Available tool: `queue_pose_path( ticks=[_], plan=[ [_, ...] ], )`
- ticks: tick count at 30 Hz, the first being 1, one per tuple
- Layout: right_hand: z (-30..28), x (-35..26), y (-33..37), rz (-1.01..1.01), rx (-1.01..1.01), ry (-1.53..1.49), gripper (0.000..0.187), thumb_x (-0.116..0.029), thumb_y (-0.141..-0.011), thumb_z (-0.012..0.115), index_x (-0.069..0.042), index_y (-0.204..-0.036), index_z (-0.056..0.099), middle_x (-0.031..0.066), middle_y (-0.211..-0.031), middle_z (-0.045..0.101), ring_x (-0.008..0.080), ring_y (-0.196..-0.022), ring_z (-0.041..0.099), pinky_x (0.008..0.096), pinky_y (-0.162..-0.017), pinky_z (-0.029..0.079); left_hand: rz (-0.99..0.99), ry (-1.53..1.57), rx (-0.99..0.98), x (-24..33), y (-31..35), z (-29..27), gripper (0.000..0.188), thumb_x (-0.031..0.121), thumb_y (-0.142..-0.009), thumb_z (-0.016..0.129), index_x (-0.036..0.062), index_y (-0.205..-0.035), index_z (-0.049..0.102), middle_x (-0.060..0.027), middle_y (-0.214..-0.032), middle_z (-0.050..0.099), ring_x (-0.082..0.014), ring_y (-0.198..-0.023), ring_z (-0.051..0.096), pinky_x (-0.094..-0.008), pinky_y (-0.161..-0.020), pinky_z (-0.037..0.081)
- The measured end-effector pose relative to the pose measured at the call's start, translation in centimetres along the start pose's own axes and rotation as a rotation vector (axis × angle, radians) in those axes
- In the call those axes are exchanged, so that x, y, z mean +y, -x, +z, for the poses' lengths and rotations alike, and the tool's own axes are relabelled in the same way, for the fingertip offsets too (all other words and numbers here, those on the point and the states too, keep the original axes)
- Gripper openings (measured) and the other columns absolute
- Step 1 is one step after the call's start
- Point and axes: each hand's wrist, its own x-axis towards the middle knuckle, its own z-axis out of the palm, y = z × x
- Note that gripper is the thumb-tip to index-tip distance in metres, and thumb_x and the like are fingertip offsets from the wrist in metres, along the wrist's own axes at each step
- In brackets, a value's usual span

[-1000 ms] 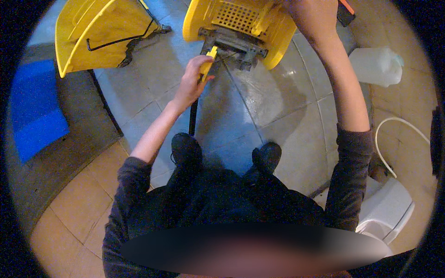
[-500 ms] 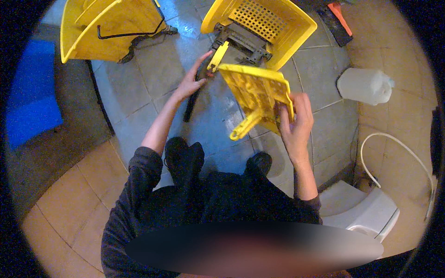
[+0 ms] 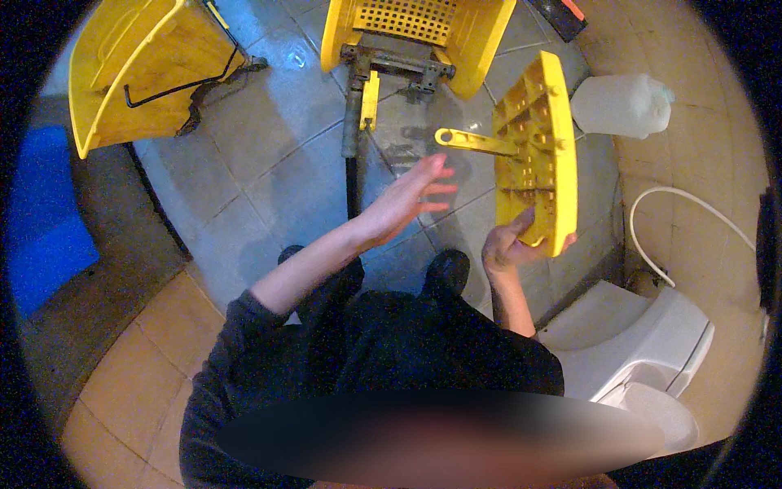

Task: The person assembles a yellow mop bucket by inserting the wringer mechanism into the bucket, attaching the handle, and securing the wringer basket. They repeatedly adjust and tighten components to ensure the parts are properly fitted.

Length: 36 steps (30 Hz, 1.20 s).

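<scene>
My right hand (image 3: 511, 243) grips the lower edge of a yellow plastic press plate (image 3: 560, 159), apparently from a mop wringer. The plate stands on edge in the air, its ribbed side facing left, with a slim arm (image 3: 472, 142) ending in a hole sticking out. My left hand (image 3: 411, 197), slightly blurred, is open and holds nothing; its spread fingers are just below that arm. Farther off stands the yellow wringer (image 3: 479, 45) with a perforated wall and a grey metal bracket. A short yellow lever (image 3: 370, 99) and a dark handle (image 3: 351, 134) hang from the bracket.
A yellow mop bucket (image 3: 151, 85) with a black wire handle stands at the far left. Right of me are a translucent jug (image 3: 619, 106), a white hose (image 3: 652, 193) and a white toilet (image 3: 652, 350). A black and orange tool (image 3: 562, 18) lies at the far right.
My right hand has moved the plate rightward and turned it more upright. My left hand has left the wringer handle and come across toward the plate's arm. The view has shifted.
</scene>
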Motion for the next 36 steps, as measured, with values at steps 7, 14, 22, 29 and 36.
queue_pose_path(
  ticks=[7,14,22,29,36],
  plan=[
    [4.2,-1.5,4.1,-0.293,0.09,-0.468,0.029,-0.022,-0.087,0.068,-0.013,-0.11,0.051,0.0094,-0.102,0.045,0.0276,-0.094,0.053,0.0612,-0.09,0.05,-0.01,0.441,-0.048,0.2,-6.1,0.6,0.042,0.041,-0.103,0.044,0.0053,-0.123,0.054,-0.0103,-0.111,0.063,-0.0242,-0.102,0.061,-0.0422,-0.089,0.051],
    [2.3,-0.2,7.7,-0.523,-0.328,-0.513,0.043,-0.017,-0.075,0.074,-0.023,-0.112,0.052,0.0108,-0.112,0.048,0.0295,-0.109,0.052,0.068,-0.107,0.027,0.066,0.68,-0.235,-4.6,-8.5,-5.6,0.038,0.036,-0.101,0.052,0.009,-0.127,0.051,-0.0058,-0.104,0.063,-0.0184,-0.088,0.064,-0.0345,-0.077,0.055],
    [4.9,5.0,4.4,0.779,-0.683,-1.119,0.078,-0.054,-0.082,0.065,-0.008,-0.139,0.038,0.0172,-0.142,0.04,0.0325,-0.13,0.042,0.0467,-0.115,0.024,0.157,0.199,-0.155,-2.1,-7.4,-5.3,0.036,0.027,-0.102,0.052,0.0093,-0.132,0.046,-0.0038,-0.106,0.059,-0.0145,-0.095,0.06,-0.0307,-0.084,0.05],
    [9.1,4.4,6.3,1.102,-0.39,-1.625,0.058,-0.062,-0.099,0.03,-0.009,-0.096,0.054,0.0047,-0.089,0.053,0.0186,-0.083,0.049,0.0341,-0.077,0.041,0.157,-0.002,0.041,-2.4,-6.2,-3.2,0.025,0.02,-0.099,0.057,0.0071,-0.119,0.049,-0.0089,-0.112,0.062,-0.0196,-0.103,0.063,-0.0382,-0.091,0.052],
    [10.7,6.9,2.9,1.034,-0.529,-1.935,0.071,-0.058,-0.1,0.016,-0.009,-0.057,0.046,0.0048,-0.056,0.043,0.0213,-0.059,0.037,0.0349,-0.064,0.034,0.09,0.129,0.126,-4.7,-4.0,-1.4,0.03,0.021,-0.094,0.064,0.0085,-0.117,0.05,-0.0103,-0.109,0.063,-0.0234,-0.105,0.061,-0.0365,-0.094,0.05]
  ],
)
